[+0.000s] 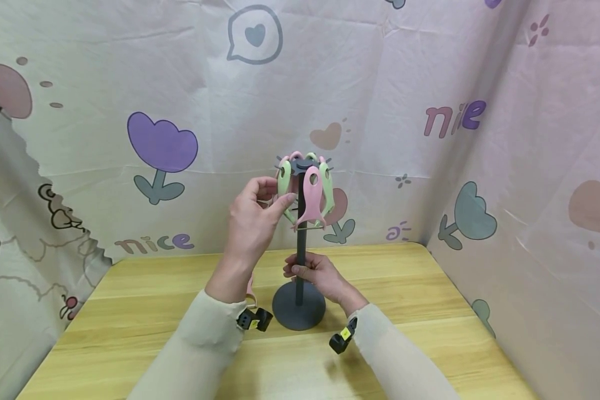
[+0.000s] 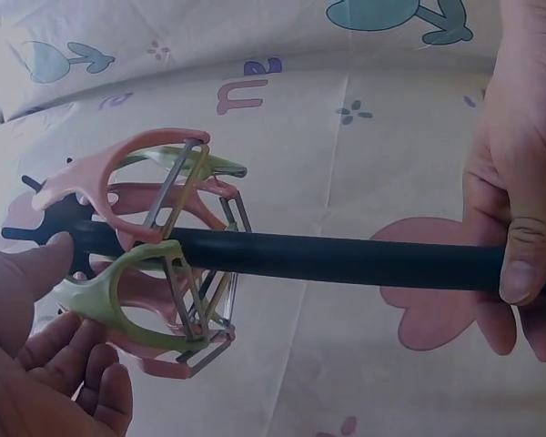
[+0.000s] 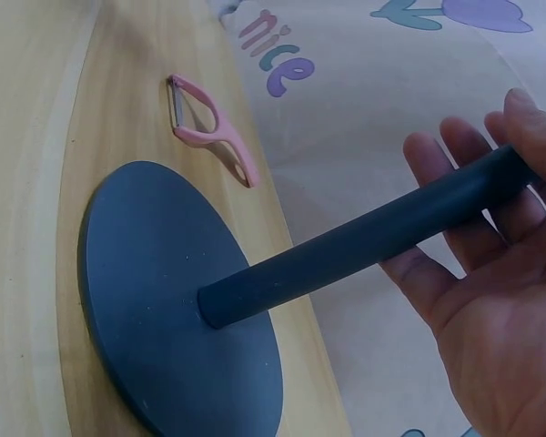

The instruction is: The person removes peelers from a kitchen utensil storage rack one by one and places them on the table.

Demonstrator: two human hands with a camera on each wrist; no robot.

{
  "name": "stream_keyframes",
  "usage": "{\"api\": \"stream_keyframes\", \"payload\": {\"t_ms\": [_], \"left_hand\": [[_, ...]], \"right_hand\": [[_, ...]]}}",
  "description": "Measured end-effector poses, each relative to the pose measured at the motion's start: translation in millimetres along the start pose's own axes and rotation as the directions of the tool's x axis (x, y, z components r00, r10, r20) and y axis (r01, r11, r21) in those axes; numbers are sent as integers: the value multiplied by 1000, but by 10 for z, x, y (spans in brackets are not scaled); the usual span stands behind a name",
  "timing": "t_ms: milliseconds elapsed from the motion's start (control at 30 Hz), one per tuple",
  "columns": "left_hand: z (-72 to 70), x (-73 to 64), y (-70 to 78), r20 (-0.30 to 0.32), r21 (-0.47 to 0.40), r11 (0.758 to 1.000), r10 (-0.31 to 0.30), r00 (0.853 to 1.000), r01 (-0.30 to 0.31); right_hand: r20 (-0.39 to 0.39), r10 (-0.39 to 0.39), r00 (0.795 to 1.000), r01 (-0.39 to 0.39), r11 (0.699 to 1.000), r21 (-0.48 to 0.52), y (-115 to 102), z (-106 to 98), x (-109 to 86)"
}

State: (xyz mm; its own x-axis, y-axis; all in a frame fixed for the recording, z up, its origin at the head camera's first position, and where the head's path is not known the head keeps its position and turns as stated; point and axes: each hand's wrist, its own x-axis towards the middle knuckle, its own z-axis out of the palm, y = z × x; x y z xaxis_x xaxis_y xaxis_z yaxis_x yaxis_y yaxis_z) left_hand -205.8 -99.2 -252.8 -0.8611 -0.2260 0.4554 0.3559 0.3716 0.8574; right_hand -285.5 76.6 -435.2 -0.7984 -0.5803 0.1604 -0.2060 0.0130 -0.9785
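the head view gives me a dark stand (image 1: 301,236), upright on the wooden table (image 1: 390,300), with pink and green peelers hung in a ring around its top. a pink peeler (image 1: 312,194) faces me, with a green peeler (image 1: 284,176) to its left. i see the left hand (image 1: 254,219) raised to that green peeler, thumb in front and fingers bent behind. the right hand (image 1: 320,272) is lower, holding the pole (image 1: 301,244) above the round base (image 1: 299,308). a patterned cloth (image 1: 220,139) hangs behind.

from the left wrist i get the green peeler's handle between the thumb and the bent index finger, the other fingers loosely curled below. the gap there is small, but i cannot tell whether they grip it or only touch. the peelers' metal blades sit around the pole, and the right thumb lies across it further down.

on the right wrist view i have the right thumb on one side of the pole and the fingers round the other, a light hold. a loose peeler (image 3: 224,137), pink, lies on the table near the base, apart from it.
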Motion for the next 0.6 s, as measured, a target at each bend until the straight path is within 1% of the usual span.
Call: {"api": "stream_keyframes", "payload": {"t_ms": [267, 467, 600], "left_hand": [[5, 5, 13, -27, 1, 999, 37, 999, -37], [-5, 7, 4, -38, 16, 998, 54, 998, -53], [-10, 5, -7, -37, -5, 998, 65, 997, -66]], "right_hand": [[-1, -4, 1000, 4, 1000, 8, -2, 7, 8], [-2, -2, 1000, 2, 1000, 12, -16, 17, -1], [-7, -1, 1000, 1, 1000, 11, -8, 19, -4]]}}
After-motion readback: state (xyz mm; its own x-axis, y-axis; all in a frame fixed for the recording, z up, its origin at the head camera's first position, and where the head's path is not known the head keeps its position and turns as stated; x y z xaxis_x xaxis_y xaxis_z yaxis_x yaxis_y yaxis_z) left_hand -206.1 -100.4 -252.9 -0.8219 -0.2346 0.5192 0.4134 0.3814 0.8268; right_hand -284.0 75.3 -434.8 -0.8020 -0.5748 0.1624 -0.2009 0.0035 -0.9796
